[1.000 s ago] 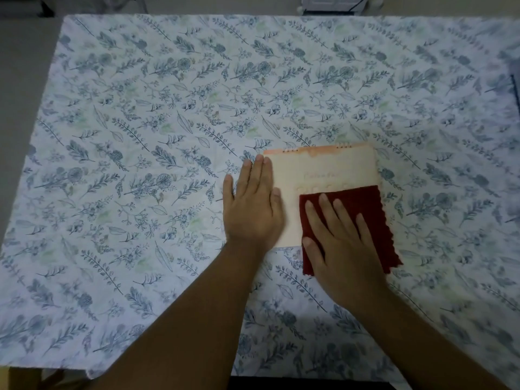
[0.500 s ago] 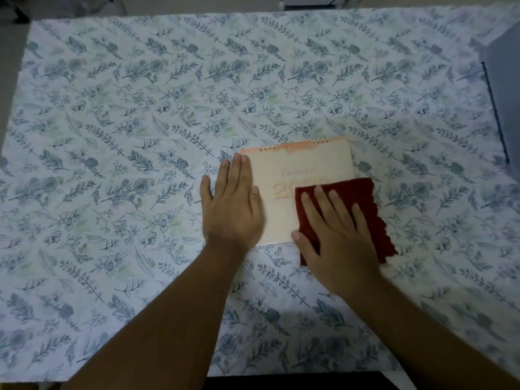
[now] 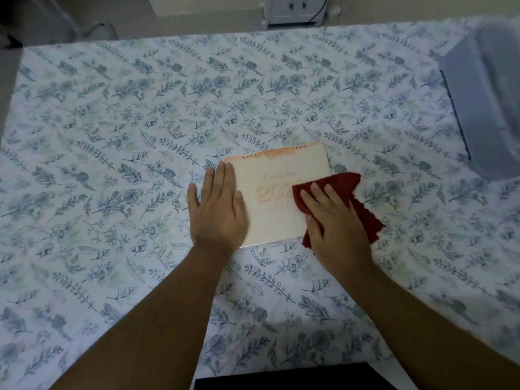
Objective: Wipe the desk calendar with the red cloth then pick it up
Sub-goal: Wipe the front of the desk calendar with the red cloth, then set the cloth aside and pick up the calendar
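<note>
A pale desk calendar with a spiral top edge lies flat in the middle of the table. My left hand rests flat on its left edge, fingers together, pinning it down. My right hand presses the red cloth onto the calendar's right side. The cloth is bunched under the fingers and hangs off the calendar's right edge onto the tablecloth. Part of the printed year is covered by the cloth.
The table carries a white tablecloth with blue leaf prints. A grey box-like object stands at the far right. A white cabinet is beyond the far edge. A dark object lies at the near edge.
My right hand has slid the red cloth to the right across the calendar, uncovering more of the printed year. The cloth is more bunched. My left hand stays on the left edge.
</note>
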`<act>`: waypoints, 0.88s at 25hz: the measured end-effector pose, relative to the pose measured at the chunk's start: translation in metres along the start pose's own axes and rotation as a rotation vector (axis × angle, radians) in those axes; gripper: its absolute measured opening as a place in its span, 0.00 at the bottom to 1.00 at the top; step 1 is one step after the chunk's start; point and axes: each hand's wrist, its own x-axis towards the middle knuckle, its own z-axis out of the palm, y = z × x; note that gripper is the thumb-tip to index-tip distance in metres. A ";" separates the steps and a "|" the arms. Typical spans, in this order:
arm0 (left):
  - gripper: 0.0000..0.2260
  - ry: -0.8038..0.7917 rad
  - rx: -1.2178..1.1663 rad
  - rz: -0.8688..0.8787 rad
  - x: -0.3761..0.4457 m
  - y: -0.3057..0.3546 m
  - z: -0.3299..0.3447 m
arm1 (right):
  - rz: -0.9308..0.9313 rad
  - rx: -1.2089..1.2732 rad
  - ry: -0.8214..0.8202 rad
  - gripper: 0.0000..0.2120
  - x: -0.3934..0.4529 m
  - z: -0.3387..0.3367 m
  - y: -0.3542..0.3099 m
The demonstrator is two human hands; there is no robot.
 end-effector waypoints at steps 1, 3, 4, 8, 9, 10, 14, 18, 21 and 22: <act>0.27 -0.027 -0.035 0.004 0.002 -0.002 -0.003 | -0.004 0.021 0.012 0.22 -0.002 -0.001 0.003; 0.26 -0.091 -0.147 -0.028 0.006 -0.002 -0.016 | 0.004 0.053 0.031 0.22 -0.007 -0.005 0.005; 0.26 -0.094 -0.173 -0.049 0.006 0.001 -0.023 | 0.022 0.075 0.045 0.22 -0.009 -0.010 0.007; 0.29 -0.024 -0.107 0.164 -0.022 0.060 -0.030 | 0.127 0.076 0.141 0.21 -0.027 -0.045 0.030; 0.28 -0.061 -0.110 0.286 -0.034 0.083 -0.023 | 0.161 0.042 0.157 0.21 -0.037 -0.056 0.040; 0.28 -0.100 -0.110 0.399 -0.046 0.109 -0.012 | 0.206 0.003 0.174 0.21 -0.049 -0.066 0.051; 0.28 -0.211 -0.099 0.599 -0.081 0.182 0.030 | 0.446 -0.130 0.144 0.26 -0.101 -0.086 0.084; 0.31 -0.289 0.034 0.624 -0.099 0.196 0.060 | 0.507 -0.207 -0.043 0.32 -0.143 -0.067 0.108; 0.31 -0.299 0.027 0.624 -0.097 0.194 0.062 | 0.449 -0.217 -0.041 0.33 -0.147 -0.060 0.113; 0.30 -0.307 0.009 0.634 -0.096 0.193 0.060 | 0.443 -0.222 -0.028 0.33 -0.143 -0.061 0.112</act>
